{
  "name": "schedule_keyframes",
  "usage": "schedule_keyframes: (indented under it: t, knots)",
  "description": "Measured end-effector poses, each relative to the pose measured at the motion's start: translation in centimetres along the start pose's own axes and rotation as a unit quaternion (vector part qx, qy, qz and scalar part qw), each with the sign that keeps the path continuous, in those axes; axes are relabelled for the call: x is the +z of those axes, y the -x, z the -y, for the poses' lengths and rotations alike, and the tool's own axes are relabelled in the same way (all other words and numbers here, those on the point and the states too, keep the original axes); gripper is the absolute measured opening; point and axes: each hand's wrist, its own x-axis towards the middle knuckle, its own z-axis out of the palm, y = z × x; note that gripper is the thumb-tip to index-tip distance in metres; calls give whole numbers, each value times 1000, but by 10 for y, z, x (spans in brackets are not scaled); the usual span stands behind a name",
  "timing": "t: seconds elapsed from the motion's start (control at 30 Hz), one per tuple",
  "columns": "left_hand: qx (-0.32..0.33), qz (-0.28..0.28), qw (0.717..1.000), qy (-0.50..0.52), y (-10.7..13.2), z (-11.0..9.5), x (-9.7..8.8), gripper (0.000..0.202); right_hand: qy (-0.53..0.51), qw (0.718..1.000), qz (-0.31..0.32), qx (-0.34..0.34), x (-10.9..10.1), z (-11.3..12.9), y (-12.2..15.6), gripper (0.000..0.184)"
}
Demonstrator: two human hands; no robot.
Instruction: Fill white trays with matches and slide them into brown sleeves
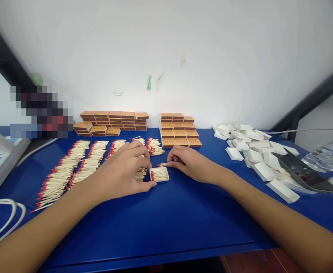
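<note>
A small white matchbox tray [168,175] lies on the blue table, part filled with red-tipped matches [159,174]. At its left end is my left hand [126,167], with thumb and fingers closed on the tray's edge. Just above the tray's right side, my right hand [185,161] pinches a few matches [162,165], their red heads pointing left. Rows of loose matches [61,170] are laid out to the left, some hidden behind my left hand and forearm. Another pile of matches [154,147] lies behind the tray.
Stacked orange-brown matchboxes [179,133] stand against the wall, with a second stack [112,120] to the left. At right are a heap of white trays [254,148], a phone [305,174] and a clear plastic bottle or wrap [330,151]. White cables [13,212] lie at left.
</note>
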Motion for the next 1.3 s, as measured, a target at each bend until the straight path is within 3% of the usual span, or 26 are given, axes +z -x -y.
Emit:
schedule_keyframes:
  t: [0.23,0.5,1.3]
  knots:
    - [3,3,1000,-1,0,2,1,24,-10,1000,4,10,-3,3,1,16]
    - [-3,7,1000,-1,0,-1,-1,23,-7,999,4,-40,-5,8,3,8]
    - [10,0,1000,-7,1,1,0,24,4,1000,-4,-14,-2,5,1,14]
